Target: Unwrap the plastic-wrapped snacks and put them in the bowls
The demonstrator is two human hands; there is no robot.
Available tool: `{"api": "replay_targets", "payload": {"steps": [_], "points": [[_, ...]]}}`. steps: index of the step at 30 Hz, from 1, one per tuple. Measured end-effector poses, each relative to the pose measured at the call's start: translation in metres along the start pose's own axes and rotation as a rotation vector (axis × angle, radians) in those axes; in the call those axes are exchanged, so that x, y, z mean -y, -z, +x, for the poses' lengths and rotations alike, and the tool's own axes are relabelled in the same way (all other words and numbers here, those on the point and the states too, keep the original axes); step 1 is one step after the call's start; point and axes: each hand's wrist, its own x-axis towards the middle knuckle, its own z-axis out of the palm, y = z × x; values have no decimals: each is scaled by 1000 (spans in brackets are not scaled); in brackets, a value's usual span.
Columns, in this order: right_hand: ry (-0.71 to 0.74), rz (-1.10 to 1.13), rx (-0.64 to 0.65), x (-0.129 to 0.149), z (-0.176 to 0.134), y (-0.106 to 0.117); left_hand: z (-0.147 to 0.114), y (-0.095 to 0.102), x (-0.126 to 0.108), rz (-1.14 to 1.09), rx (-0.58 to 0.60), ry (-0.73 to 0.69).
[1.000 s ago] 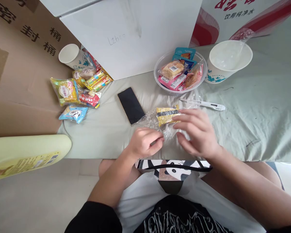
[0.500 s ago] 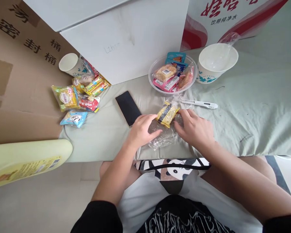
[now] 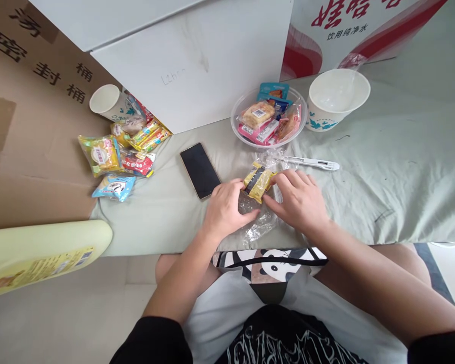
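A yellow snack packet with a dark band lies on crumpled clear plastic wrap in front of me. At its left edge is my left hand, thumb and fingers apart, fingertips touching or very near the packet; the thumb reaches over the wrap. On the opposite side, the thumb and fingers of my right hand close on the packet's right edge. A white utility knife lies just beyond my right hand. Left of the packet, close to my left hand, is a black phone.
A clear plastic bowl of packaged snacks stands behind, beside a large paper cup with plastic inside. Several snack packets and another paper cup are at left. Boxes line the back; a pale yellow container is at front left.
Both hands have closed in around the yellow packet, which has shifted slightly left. My right hand has moved left onto its edge. The plastic wrap below has changed shape.
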Motion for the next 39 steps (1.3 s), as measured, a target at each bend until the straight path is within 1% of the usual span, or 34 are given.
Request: {"api": "replay_targets", "payload": {"steps": [2, 5, 8, 10, 12, 13, 16, 18, 21, 24, 26, 28, 31, 32, 34, 37, 39], "points": [[-3, 21, 6, 0, 0, -1, -1, -1, 1, 12, 9, -1], [-6, 67, 17, 1, 1, -2, -2, -2, 2, 11, -47, 2], [-4, 102, 10, 2, 1, -2, -1, 0, 0, -17, -120, 53], [8, 137, 16, 2, 1, -2, -1, 4, -2, -82, -147, 110], [42, 200, 44, 2, 0, -3, 1, 8, -2, -225, -147, 191], [68, 236, 62, 1, 0, -3, 1, 10, -2, -333, -135, 243], [127, 324, 94, 0, -1, -6, 4, 13, 0, -741, -77, 406], [126, 359, 102, -1, -2, -9, 7, 15, 1, -978, -21, 484], [46, 399, 111, -2, -1, -12, 12, 18, 0, -1175, 69, 547], [-81, 452, 140, -5, 2, -12, 16, 20, -3, -1269, 137, 552], [-141, 479, 150, -7, 4, -10, 19, 20, -4, -1309, 144, 554], [-166, 483, 114, -8, 7, -6, 21, 19, -2, -1327, 97, 581], [-197, 452, 8, -10, 11, 1, 22, 15, 5, -1301, -43, 640], [-227, 438, -9, -10, 12, 4, 23, 13, 8, -1285, -100, 660], [-327, 434, 1, -13, 13, 11, 25, 9, 11, -1262, -209, 706], [-483, 547, -1, -19, 14, 20, 29, 2, 9, -1273, -316, 775], [-546, 678, -63, -24, 18, 24, 32, 0, 5, -1308, -356, 794]]}}
